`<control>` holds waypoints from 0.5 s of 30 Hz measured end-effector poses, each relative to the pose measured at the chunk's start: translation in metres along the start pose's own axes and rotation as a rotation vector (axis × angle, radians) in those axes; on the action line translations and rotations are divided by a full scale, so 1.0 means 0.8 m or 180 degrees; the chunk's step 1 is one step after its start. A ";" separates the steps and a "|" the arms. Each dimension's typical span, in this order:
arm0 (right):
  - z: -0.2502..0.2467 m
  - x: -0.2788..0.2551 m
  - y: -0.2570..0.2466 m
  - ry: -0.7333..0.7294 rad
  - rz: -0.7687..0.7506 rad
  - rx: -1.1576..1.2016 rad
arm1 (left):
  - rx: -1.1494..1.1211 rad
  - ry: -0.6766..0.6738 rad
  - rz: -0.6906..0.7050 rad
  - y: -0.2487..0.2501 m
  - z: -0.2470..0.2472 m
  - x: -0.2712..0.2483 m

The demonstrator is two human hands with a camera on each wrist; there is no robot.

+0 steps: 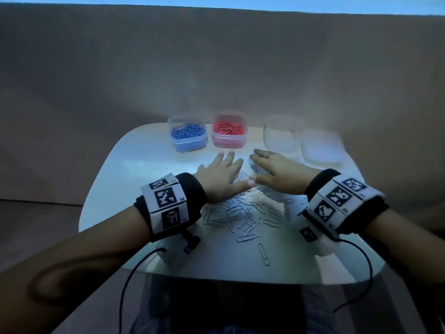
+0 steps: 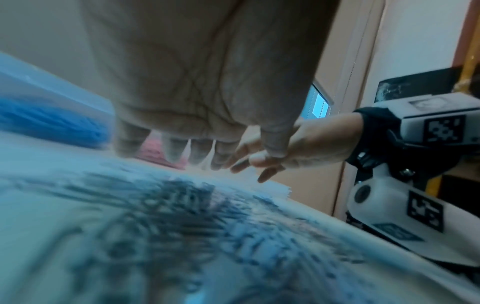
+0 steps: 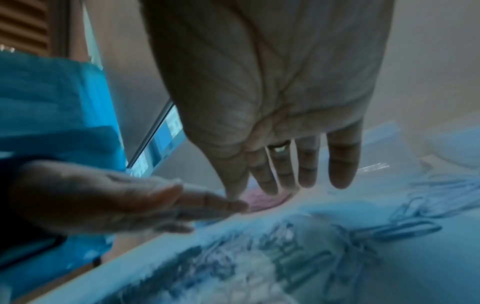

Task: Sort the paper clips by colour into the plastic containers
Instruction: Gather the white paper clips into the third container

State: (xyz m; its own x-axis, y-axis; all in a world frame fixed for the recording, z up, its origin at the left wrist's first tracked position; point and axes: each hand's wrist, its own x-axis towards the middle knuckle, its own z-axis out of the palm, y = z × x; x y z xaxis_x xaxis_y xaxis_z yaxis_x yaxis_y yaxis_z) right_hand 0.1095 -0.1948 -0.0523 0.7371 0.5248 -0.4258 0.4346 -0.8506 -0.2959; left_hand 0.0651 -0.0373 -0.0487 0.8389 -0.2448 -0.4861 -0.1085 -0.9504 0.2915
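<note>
A pile of white paper clips (image 1: 243, 214) lies spread on the white table (image 1: 134, 165), blurred in the wrist views (image 2: 207, 226) (image 3: 259, 257). My left hand (image 1: 222, 175) hovers flat over the pile's far part, fingers straight and spread, palm down (image 2: 207, 92). My right hand (image 1: 277, 173), a ring on one finger, is flat beside it, palm down (image 3: 272, 92); the two thumbs nearly meet. Neither holds anything. At the back stand a container of blue clips (image 1: 187, 136), a container of red clips (image 1: 228, 132) and a clear container (image 1: 280, 136).
A clear lid or shallow container (image 1: 321, 149) lies at the back right. One clip (image 1: 263, 254) lies apart near the table's front edge. Cables hang from both wrist bands. A wall rises behind the table.
</note>
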 end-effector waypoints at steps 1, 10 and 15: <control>0.007 0.001 -0.006 -0.0213 0.0058 -0.0133 | 0.0069 -0.0041 -0.0151 -0.005 0.001 0.000; 0.014 -0.002 -0.017 -0.0246 -0.0024 -0.0065 | -0.0005 -0.0306 -0.0184 -0.039 0.013 -0.023; 0.022 0.006 -0.016 -0.0553 -0.0008 -0.0347 | 0.0178 -0.0561 -0.0084 -0.051 0.020 -0.038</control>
State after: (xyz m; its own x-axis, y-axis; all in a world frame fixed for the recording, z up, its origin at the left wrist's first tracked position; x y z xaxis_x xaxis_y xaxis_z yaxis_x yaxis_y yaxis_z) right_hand 0.0980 -0.1807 -0.0658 0.6398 0.5166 -0.5690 0.4968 -0.8429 -0.2067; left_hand 0.0352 0.0063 -0.0591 0.7361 -0.2448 -0.6311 -0.1213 -0.9649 0.2328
